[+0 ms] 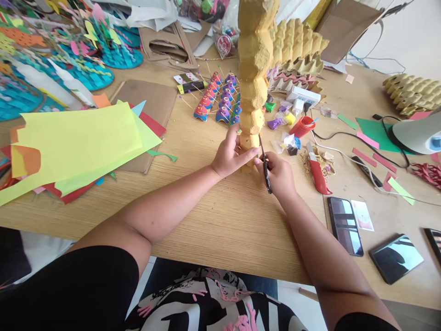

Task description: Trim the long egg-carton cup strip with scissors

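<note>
A tall strip of yellow egg carton point(254, 82) stands upright in front of me, running past the top of the view. My left hand point(231, 154) is closed around its lower end, thumb across the near side. In my right hand point(278, 174) is a pair of black-handled scissors point(265, 171). Their narrow blades point up and lie against the strip's right edge, close to my left thumb. My right fingers partly cover the handles, and how far the blades are apart is hard to see.
Painted egg-carton caterpillars point(208, 99) with stick feelers stand behind my left hand. Coloured paper point(79, 142) lies left on cardboard point(151, 99). To the right are a red-handled knife point(317, 172), a red cup point(303, 125), a phone point(345, 225) and cables. Stacked egg trays point(298, 43) stand behind.
</note>
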Demonstrator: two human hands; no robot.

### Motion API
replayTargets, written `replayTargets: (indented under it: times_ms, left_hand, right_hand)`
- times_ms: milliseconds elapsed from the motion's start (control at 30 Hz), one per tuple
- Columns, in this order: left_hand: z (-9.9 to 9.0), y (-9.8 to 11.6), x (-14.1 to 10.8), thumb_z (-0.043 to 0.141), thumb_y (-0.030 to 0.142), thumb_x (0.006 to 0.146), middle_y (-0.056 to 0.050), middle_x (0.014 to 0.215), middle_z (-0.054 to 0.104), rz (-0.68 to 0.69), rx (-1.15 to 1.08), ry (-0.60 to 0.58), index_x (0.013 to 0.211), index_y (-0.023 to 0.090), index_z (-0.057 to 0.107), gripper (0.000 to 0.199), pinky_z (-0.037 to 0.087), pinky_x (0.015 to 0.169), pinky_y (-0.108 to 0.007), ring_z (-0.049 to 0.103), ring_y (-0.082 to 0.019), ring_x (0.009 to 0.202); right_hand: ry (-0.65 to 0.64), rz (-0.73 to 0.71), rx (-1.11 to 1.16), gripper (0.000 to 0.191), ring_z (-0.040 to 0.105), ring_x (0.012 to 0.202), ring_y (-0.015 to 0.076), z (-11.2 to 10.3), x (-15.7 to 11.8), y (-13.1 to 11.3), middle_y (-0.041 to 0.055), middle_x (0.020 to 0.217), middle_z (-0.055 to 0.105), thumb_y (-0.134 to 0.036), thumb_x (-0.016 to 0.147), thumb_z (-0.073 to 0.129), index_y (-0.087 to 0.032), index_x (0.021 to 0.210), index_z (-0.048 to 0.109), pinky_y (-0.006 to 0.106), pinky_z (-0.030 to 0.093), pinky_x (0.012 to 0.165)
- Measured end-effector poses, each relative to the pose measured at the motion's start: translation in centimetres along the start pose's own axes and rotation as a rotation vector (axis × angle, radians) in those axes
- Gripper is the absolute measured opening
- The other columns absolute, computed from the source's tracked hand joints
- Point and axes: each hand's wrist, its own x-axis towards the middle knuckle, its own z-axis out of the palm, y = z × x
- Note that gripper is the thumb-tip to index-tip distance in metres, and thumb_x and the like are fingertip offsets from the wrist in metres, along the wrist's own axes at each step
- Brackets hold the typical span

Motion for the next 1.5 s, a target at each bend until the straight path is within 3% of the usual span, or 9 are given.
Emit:
replayTargets:
  times_ms: [533, 733, 833, 933, 1033, 1200, 1367, 1500]
  left_hand:
    - [-0.1, -0.1, 0.0, 0.083, 0.056, 0.082, -0.007, 0.110, 0.072, 0.004, 0.012, -0.009, 0.144, 0.029, 0.045, 0.078, 0.055, 0.094, -0.037, 0.072, -0.028, 0.112]
    - [-0.1, 0.1, 0.1, 0.083, 0.055, 0.081, -0.007, 0.112, 0.073, -0.030, -0.053, -0.010, 0.148, 0.030, 0.042, 0.083, 0.055, 0.094, -0.037, 0.071, -0.028, 0.116]
    - [-0.1, 0.2, 0.3, 0.081, 0.052, 0.083, -0.005, 0.112, 0.072, 0.019, -0.094, -0.011, 0.145, 0.032, 0.043, 0.076, 0.054, 0.095, -0.036, 0.070, -0.025, 0.114]
    - [-0.3, 0.2, 0.8, 0.079, 0.049, 0.084, -0.003, 0.113, 0.071, 0.064, -0.090, 0.065, 0.133, 0.032, 0.048, 0.060, 0.053, 0.097, -0.037, 0.070, -0.023, 0.108]
    - [-0.5, 0.1, 1.3, 0.078, 0.049, 0.083, -0.004, 0.121, 0.069, 0.073, -0.142, 0.133, 0.124, 0.030, 0.050, 0.054, 0.053, 0.100, -0.038, 0.070, -0.022, 0.109]
    - [-0.8, -0.4, 1.4, 0.072, 0.050, 0.086, -0.005, 0.122, 0.070, -0.006, -0.238, 0.085, 0.126, 0.030, 0.052, 0.049, 0.056, 0.090, -0.038, 0.071, -0.025, 0.113]
    - [-1.1, -0.9, 1.5, 0.063, 0.048, 0.090, -0.004, 0.114, 0.073, -0.099, -0.268, 0.077, 0.140, 0.031, 0.051, 0.054, 0.058, 0.074, -0.032, 0.074, -0.022, 0.099]
    - [-1.1, -0.7, 1.6, 0.065, 0.045, 0.088, -0.002, 0.108, 0.074, -0.107, -0.334, 0.065, 0.136, 0.030, 0.055, 0.051, 0.056, 0.069, -0.032, 0.074, -0.022, 0.090]
  right_hand:
    - [-0.089, 0.050, 0.139, 0.062, 0.050, 0.058, 0.0166, -0.7, 0.6, 0.1, -0.0010, 0.058, 0.054, -0.086, 0.083, 0.060, -0.024, 0.078, 0.057, 0.030, 0.035, 0.055]
    - [-0.094, 0.044, 0.239, 0.063, 0.043, 0.056, 0.0148, -0.4, 0.7, 0.2, -0.0035, 0.057, 0.048, -0.087, 0.080, 0.063, -0.024, 0.084, 0.061, 0.030, 0.032, 0.055]
    - [-0.126, 0.020, 0.254, 0.063, 0.041, 0.057, 0.0143, -0.3, 0.6, 0.2, -0.0039, 0.059, 0.048, -0.087, 0.080, 0.063, -0.024, 0.087, 0.060, 0.030, 0.031, 0.056]
    - [-0.155, 0.002, 0.293, 0.062, 0.045, 0.059, 0.0155, -0.1, 0.5, 0.4, -0.0034, 0.062, 0.051, -0.086, 0.082, 0.060, -0.025, 0.089, 0.057, 0.030, 0.033, 0.057]
    - [-0.099, -0.031, 0.185, 0.057, 0.049, 0.062, 0.0167, -0.1, 0.6, 0.8, -0.0021, 0.066, 0.055, -0.082, 0.084, 0.062, -0.025, 0.091, 0.058, 0.030, 0.035, 0.060]
    - [0.030, -0.114, -0.166, 0.052, 0.056, 0.067, 0.0212, -0.4, 0.9, 1.8, 0.0032, 0.072, 0.064, -0.075, 0.089, 0.060, -0.025, 0.098, 0.067, 0.033, 0.032, 0.063]
    - [0.099, -0.235, -0.227, 0.047, 0.063, 0.074, 0.0247, -0.6, 1.0, 2.6, 0.0052, 0.074, 0.068, -0.068, 0.093, 0.061, -0.024, 0.105, 0.071, 0.034, 0.037, 0.066]
    - [0.106, -0.277, -0.214, 0.043, 0.064, 0.073, 0.0241, -0.5, 1.0, 2.7, 0.0046, 0.072, 0.068, -0.064, 0.092, 0.062, -0.024, 0.105, 0.072, 0.034, 0.040, 0.066]
